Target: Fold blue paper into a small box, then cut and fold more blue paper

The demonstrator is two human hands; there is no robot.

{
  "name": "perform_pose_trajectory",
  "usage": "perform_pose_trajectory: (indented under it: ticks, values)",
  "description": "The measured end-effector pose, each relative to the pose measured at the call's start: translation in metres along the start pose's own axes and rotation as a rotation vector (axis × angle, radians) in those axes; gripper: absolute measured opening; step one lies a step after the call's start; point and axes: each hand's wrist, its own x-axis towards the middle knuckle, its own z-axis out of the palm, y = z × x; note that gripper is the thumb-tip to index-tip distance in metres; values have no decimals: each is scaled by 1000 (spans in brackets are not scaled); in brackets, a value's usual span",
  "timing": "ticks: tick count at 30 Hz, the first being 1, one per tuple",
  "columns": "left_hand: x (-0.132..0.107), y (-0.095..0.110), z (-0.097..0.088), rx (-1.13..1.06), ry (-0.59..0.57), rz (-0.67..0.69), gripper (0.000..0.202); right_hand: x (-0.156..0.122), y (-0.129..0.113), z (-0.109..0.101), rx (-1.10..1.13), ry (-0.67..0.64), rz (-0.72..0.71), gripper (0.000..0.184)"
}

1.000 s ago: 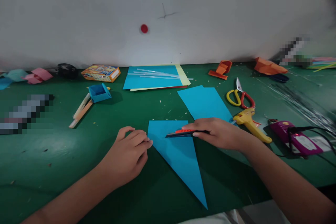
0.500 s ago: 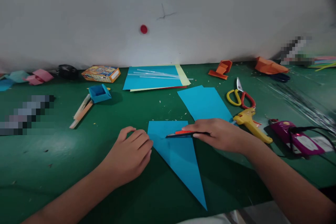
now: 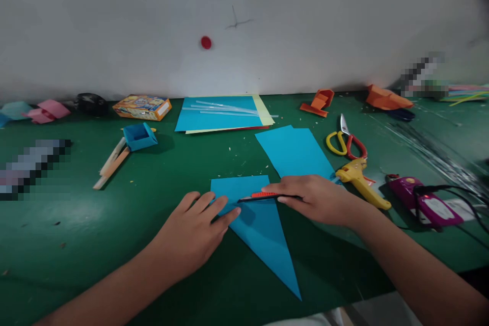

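Observation:
A blue sheet of paper (image 3: 263,234), folded with a long point toward me, lies on the green table. My right hand (image 3: 319,198) grips a utility knife (image 3: 263,195) with an orange and black body, its tip aimed left over the paper's upper part. Whether the tip touches the paper I cannot tell. My left hand (image 3: 202,229) is open, its spread fingertips on the paper's left edge close to the knife tip. Just behind my right hand lies another blue sheet (image 3: 298,150).
Scissors (image 3: 348,140), a yellow glue gun (image 3: 359,181) and a purple corded device (image 3: 424,201) lie to the right. Clear sticks (image 3: 225,108) rest on stacked paper at the back. A small blue paper box (image 3: 140,137) and wooden sticks (image 3: 114,160) are on the left.
My left hand has moved right onto the paper and its fingers have spread. The utility knife stays in my right hand, in nearly the same place. The view has shifted slightly.

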Motion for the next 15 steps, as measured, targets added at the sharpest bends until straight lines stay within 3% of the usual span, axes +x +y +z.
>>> perform_pose_trajectory:
  ticks: [7, 15]
  values:
    - [-1, -12, 11, -193, -43, 67, 42, -2, 2, 4, -35, 9, -6, 43]
    - [-4, -16, 13, -231, -119, 36, 46, 1, 2, -1, -13, -7, -32, 43]
